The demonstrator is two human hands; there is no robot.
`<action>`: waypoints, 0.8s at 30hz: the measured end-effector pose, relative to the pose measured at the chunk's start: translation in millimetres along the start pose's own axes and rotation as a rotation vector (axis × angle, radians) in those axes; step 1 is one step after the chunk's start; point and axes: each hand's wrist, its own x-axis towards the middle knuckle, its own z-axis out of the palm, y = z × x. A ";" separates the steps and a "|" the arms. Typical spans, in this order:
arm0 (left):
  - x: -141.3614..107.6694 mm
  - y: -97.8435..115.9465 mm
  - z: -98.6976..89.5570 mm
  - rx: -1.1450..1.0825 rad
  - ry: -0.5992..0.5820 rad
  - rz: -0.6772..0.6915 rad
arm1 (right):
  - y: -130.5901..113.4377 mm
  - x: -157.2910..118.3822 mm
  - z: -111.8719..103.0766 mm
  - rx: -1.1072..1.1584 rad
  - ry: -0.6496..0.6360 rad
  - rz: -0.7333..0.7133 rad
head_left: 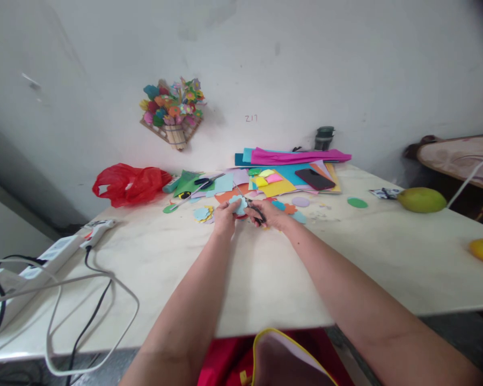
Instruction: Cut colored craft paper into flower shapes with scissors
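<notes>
In the middle of the table, my left hand pinches a light blue paper flower with a scalloped edge. Close against it, my right hand is closed around black-handled scissors. The blades are mostly hidden at the paper's edge. Left of my hands lies a small pile of scalloped paper flowers in light blue and yellow. To the right are an orange paper flower and a lilac paper oval. Paper scraps lie beside them.
Coloured paper sheets with a phone on top lie behind my hands. Another pair of scissors and a red plastic bag are to the left. A power strip trails cables. A mango sits at right.
</notes>
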 end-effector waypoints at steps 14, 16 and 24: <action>0.8 2.3 -3.2 -0.023 -0.046 0.008 | 6.4 3.6 -5.6 0.007 -0.029 -0.004; 1.3 2.8 -4.4 -0.016 -0.057 0.000 | 9.0 5.0 -7.7 0.004 -0.036 -0.008; 2.2 3.2 -9.6 0.009 -0.121 -0.036 | 8.3 4.0 -11.3 -0.039 -0.053 -0.030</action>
